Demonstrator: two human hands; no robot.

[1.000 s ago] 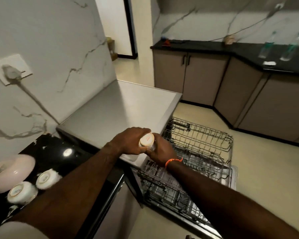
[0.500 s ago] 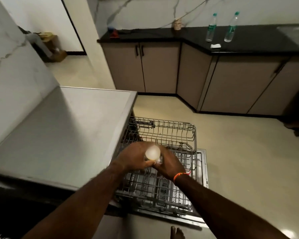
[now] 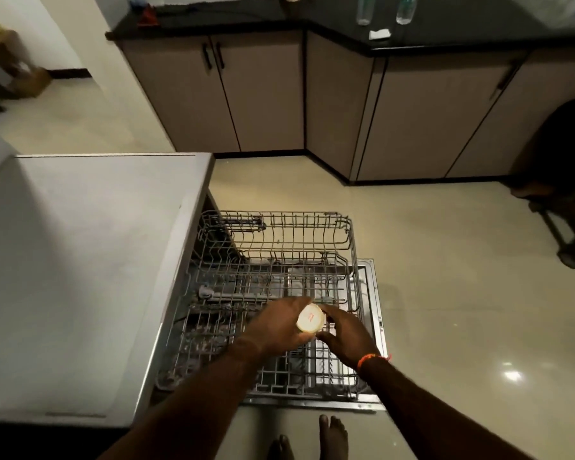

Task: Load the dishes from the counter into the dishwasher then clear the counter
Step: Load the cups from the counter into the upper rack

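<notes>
A small white cup [image 3: 310, 322], seen base-up with a red mark on its bottom, is held between both hands above the pulled-out dishwasher racks. My left hand [image 3: 276, 328] wraps round its left side. My right hand [image 3: 344, 333], with an orange band at the wrist, grips its right side. The upper wire rack [image 3: 279, 227] and the lower wire rack [image 3: 352, 390] stand extended over the open dishwasher door [image 3: 375, 327]. I see no dishes in either rack. The cup's body is hidden by my fingers.
The grey dishwasher top [image 3: 90, 267] fills the left. Brown cabinets [image 3: 256, 94] under a black counter [image 3: 445, 34] with two bottles [image 3: 365, 9] line the back. A dark object [image 3: 565, 180] stands at the right edge. My bare feet [image 3: 316, 439] stand on the tiled floor.
The view swung right, away from the black counter with its dishes. Both hands carried the cup from the dishwasher top's edge out over the racks and lower.
</notes>
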